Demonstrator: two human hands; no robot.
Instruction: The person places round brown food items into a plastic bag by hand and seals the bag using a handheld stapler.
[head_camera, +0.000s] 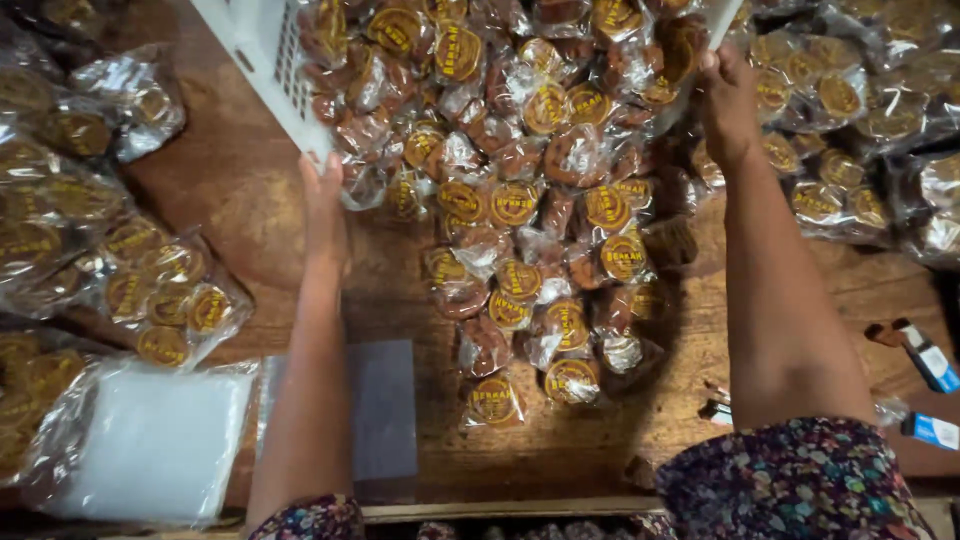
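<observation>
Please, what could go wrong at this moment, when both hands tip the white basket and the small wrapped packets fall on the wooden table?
1. The packets already spread toward the near table edge; some may slide off.
2. The left hand and right hand grip only the rims of the white basket, so it may slip or dump everything suddenly.
3. Falling packets may bury the lighters at the right.
</observation>
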